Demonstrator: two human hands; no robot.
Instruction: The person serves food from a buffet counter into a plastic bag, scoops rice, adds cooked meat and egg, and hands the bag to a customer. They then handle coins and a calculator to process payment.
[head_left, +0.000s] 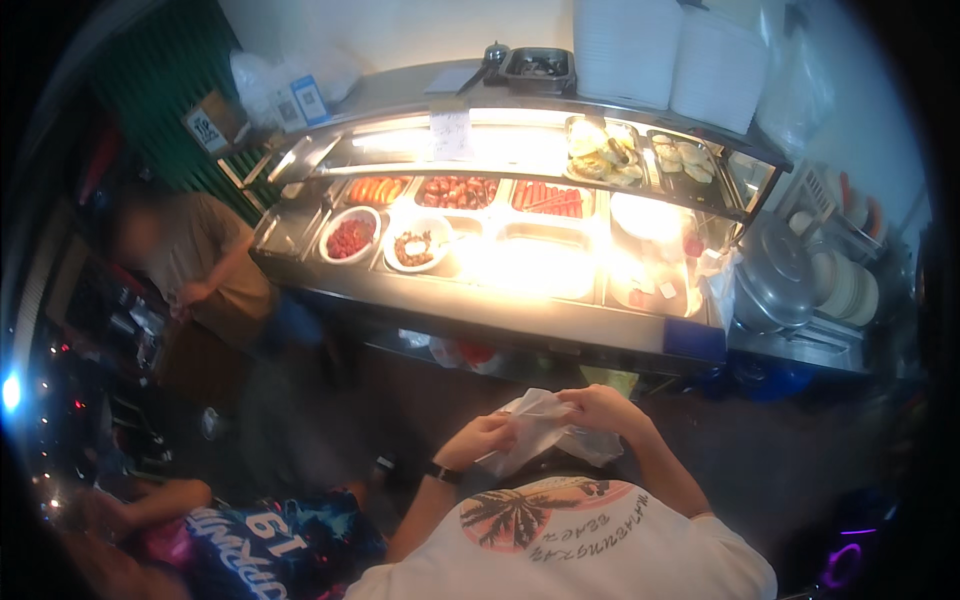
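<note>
A thin clear plastic bag (536, 431) is stretched between my two hands in front of my white printed shirt. My left hand (480, 441), with a black band at its wrist, pinches the bag's left part. At the upper right of the bag, the fingers of my right hand (600, 409) are closed on its edge. Whether anything is inside the bag cannot be told. Beyond my hands stands a brightly lit food display counter (450, 300), with a bowl of red food pieces (350, 236), a bowl of brown pieces (414, 247) and a tray of red sausages (551, 199).
Foam boxes (626, 52) are stacked on the counter's top. To the right are a large lidded metal pot (776, 270) and plates (847, 285). A person in a brown top (217, 262) stands at the left; another in a dark jersey (277, 540) is close at lower left.
</note>
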